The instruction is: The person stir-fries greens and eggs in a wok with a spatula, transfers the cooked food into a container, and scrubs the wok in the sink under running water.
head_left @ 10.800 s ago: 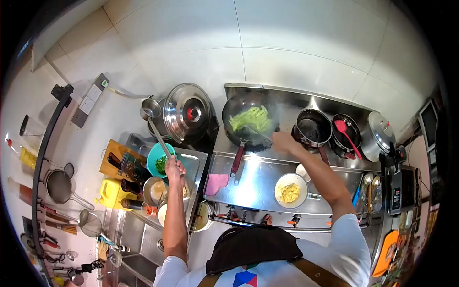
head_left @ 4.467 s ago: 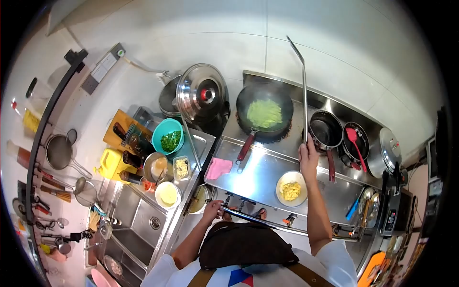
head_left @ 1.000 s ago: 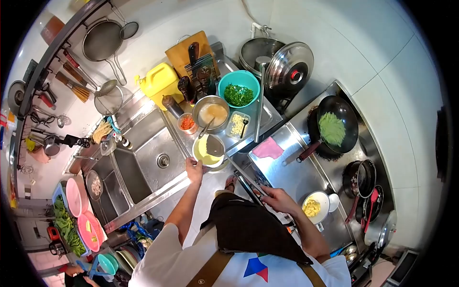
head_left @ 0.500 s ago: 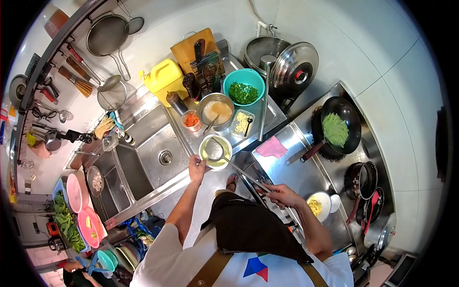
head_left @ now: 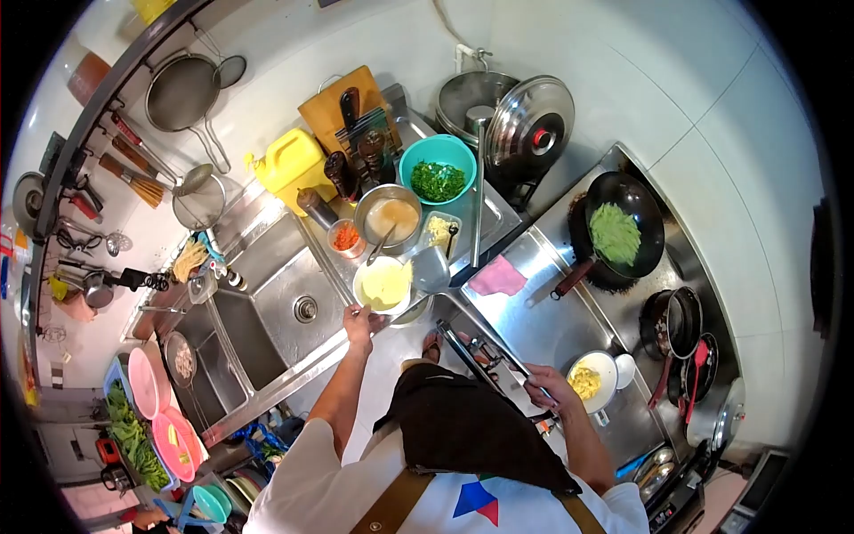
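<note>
My left hand (head_left: 359, 326) grips the near rim of a white bowl (head_left: 383, 284) of pale yellow contents at the counter's edge. In my right hand (head_left: 549, 389) is the handle of a long metal ladle (head_left: 432, 269), its scoop just right of the bowl. Around the bowl stand a metal pot (head_left: 388, 216) of brownish liquid with a spoon, a cup of chopped red pieces (head_left: 345, 238), a container of chopped garlic-like bits (head_left: 439, 230) and a teal bowl of chopped greens (head_left: 438, 181).
At the right, a wok (head_left: 625, 230) holds green strips on the stove. A bowl of yellow food (head_left: 591, 383) and a pink cloth (head_left: 498, 276) lie on the steel top. A sink (head_left: 294, 303) is at the left. Far lower left, part of another person (head_left: 142, 518) shows.
The ladle's scoop has moved out of the white bowl to its right, and my right hand has drawn back right and down. My left hand stays at the bowl's rim.
</note>
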Demonstrator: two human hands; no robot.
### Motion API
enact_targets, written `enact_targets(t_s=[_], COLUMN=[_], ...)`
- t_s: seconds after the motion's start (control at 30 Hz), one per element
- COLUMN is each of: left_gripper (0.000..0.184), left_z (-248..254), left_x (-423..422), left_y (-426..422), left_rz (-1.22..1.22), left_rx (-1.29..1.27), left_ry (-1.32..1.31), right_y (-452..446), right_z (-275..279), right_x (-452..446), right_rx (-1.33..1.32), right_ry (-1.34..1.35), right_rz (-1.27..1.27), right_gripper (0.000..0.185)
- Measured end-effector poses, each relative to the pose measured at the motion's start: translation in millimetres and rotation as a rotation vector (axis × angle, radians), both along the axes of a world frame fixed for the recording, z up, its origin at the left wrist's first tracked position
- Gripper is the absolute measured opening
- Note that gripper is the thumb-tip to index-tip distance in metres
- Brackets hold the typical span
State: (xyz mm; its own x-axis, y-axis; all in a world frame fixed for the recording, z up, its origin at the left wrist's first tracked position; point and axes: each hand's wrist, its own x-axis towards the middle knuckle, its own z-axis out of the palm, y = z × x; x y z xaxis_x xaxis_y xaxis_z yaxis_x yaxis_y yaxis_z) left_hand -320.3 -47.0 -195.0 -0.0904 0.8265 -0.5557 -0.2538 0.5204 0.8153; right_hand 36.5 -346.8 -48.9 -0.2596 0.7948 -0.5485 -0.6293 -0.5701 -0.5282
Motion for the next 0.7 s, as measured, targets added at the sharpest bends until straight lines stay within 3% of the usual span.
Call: enact_targets(t_s=[0.3, 0.37, 0.43, 0.57, 0.67, 0.7], left_gripper=[0.026, 0.026, 0.03, 0.04, 0.036, 0.034], left_z=[-16, -27, -37, -41, -39, -31], left_x=[3, 4, -1, 15, 35, 42], left_y=[5, -3, -10, -38, -61, -69], left_rz=[0.072, 0.043, -0.109, -0.249, -0.267, -0.304], left_rx=[-0.012, 0.017, -0.054, -0.151, -0.228, -0.231], left_ry=[-0.053, 0.044, 0.001, 0.079, 0.072, 0.067], right_y=[-83, -91, -91, -81, -81, -79], right_z=[7, 27, 44, 56, 24, 27], right_x=[48, 66, 81, 120, 153, 157], right_rx=[0.115, 0.224, 0.205, -0.232, -0.06, -0.114], right_ry=[0.067, -0.092, -0.45, -1.207, -1.919, -1.904], right_rz=[-0.636, -0.683, -0.743, -0.678, -0.562, -0.572], right_gripper=[0.049, 0.048, 0.047, 0.048, 0.048, 0.048])
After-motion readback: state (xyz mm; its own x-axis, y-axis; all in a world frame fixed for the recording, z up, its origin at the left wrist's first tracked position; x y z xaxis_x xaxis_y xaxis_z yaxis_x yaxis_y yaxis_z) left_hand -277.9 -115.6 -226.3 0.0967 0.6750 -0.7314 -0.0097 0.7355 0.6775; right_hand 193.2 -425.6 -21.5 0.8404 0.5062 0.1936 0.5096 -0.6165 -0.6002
